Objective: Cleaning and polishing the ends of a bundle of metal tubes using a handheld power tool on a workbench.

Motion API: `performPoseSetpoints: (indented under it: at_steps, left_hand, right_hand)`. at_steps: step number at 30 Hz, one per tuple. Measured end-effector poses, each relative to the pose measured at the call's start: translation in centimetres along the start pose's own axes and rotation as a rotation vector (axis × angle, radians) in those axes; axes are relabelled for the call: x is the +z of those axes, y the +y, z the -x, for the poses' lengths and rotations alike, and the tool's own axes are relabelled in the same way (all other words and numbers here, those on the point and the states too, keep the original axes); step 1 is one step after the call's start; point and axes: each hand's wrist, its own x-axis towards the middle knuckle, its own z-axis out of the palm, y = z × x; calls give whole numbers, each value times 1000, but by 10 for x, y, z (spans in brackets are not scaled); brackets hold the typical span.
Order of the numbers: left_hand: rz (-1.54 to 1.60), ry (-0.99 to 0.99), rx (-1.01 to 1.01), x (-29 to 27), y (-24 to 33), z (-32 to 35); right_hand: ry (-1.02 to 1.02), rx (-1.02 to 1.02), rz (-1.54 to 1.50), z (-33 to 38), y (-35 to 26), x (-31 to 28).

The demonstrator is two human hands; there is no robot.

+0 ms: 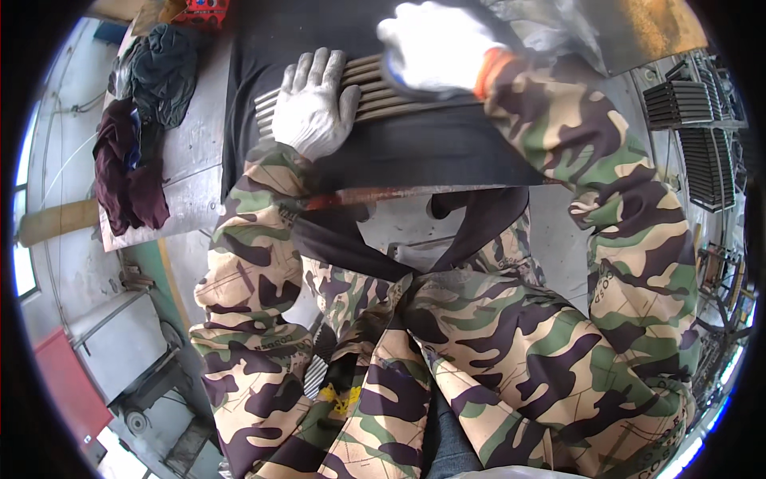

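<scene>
Two hands in white gloves are resting on a bunch of long metal rods (375,96). The rods are lying side by side on a black mat (431,152) that is covering a metal table (187,160). The left hand (315,108) is lying flat and wide open on the near ends of the rods, with its fingers (307,68) spread and pointing away from the person. It is pressing down and not gripping anything. The right hand (435,44) is sitting over the rods a bit farther along, just beside the left one. It is blurry, so I cannot tell if it is closing around a rod or only touching them. Both arms are wearing camouflage sleeves, and the right cuff is showing an orange band. On the left part of the table, well apart from the hands, a pile of dark clothes (140,128) is lying in a heap. On the right side, stacks of dark metal parts (702,128) are sitting on a rack. A red box (68,383) is standing low on the left by the floor.
</scene>
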Motion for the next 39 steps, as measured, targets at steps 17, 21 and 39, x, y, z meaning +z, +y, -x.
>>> performPoseSetpoints:
  at_steps: [17, 21, 39]
  left_hand:
    - [-190, 146, 10, 20, -24, 3]
    - [-136, 42, -163, -3, -9, -3]
    - [-156, 116, -201, 10, -13, -19]
  right_hand:
    - [208, -132, -70, 16, -19, 2]
    - [311, -137, 19, 42, 29, 10]
    - [232, -96, 60, 46, 32, 6]
